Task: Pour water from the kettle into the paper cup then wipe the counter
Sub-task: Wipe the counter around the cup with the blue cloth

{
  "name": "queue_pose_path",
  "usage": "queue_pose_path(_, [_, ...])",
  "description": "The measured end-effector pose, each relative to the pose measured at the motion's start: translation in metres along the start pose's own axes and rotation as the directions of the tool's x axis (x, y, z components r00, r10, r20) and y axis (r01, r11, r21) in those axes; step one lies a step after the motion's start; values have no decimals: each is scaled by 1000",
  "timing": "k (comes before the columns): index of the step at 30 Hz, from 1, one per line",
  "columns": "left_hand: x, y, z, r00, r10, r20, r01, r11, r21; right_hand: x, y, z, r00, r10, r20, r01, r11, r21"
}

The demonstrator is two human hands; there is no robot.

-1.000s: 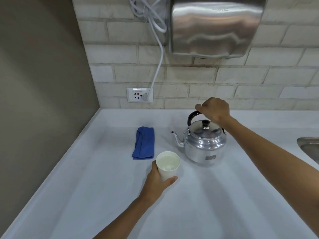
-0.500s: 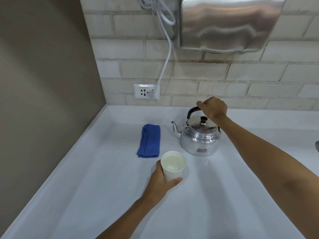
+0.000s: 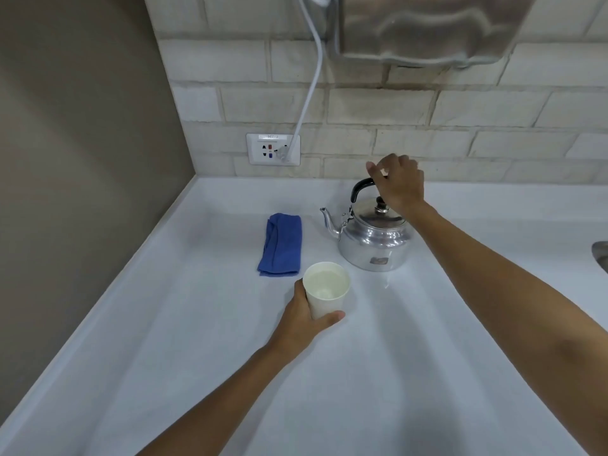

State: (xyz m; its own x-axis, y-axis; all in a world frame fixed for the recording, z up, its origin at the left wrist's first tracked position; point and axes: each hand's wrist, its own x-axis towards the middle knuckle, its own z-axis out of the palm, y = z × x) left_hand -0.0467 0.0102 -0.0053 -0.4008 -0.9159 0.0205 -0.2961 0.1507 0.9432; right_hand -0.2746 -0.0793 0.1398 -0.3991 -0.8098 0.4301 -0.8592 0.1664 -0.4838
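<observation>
A shiny metal kettle (image 3: 373,240) with a black handle stands upright on the white counter (image 3: 378,373), spout pointing left. My right hand (image 3: 399,184) hovers just over the handle's top with its fingers loosened and spread, no longer wrapped round it. A white paper cup (image 3: 325,291) holding water stands on the counter in front of the kettle. My left hand (image 3: 304,319) is wrapped round the cup's lower wall. A folded blue cloth (image 3: 281,245) lies flat to the left of the kettle, behind the cup.
A brick wall with a socket plate (image 3: 273,149) and a plugged-in white cable (image 3: 311,83) runs along the back. A steel hand dryer (image 3: 427,26) hangs above the kettle. A brown side wall closes the left. A sink rim (image 3: 600,255) shows at the right edge.
The kettle has been set down and stays put. My right hand's fingers have loosened and lifted off the handle. My left hand still holds the cup in the same spot.
</observation>
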Motion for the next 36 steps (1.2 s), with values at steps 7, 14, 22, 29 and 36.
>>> queue_pose_path(7, [-5,-6,-71,980,65,189,-95,984,151,-151,15,23,996,57,-75,-43,984,174])
queue_pose_path(14, [80,-2,-94,983,183,29,-167,802,574,-226,34,57,952,72,298,9,965,-262])
queue_pose_path(22, [171,-22,-56,1000,-20,16,0,615,788,-225,28,60,946,127,297,-16,937,-349])
queue_pose_path(29, [161,-24,-28,999,35,25,-40,545,838,-224,27,63,954,120,275,-9,928,-373])
queue_pose_path(36, [78,-49,-71,903,251,350,-428,616,661,-224,33,64,947,98,306,4,948,-317])
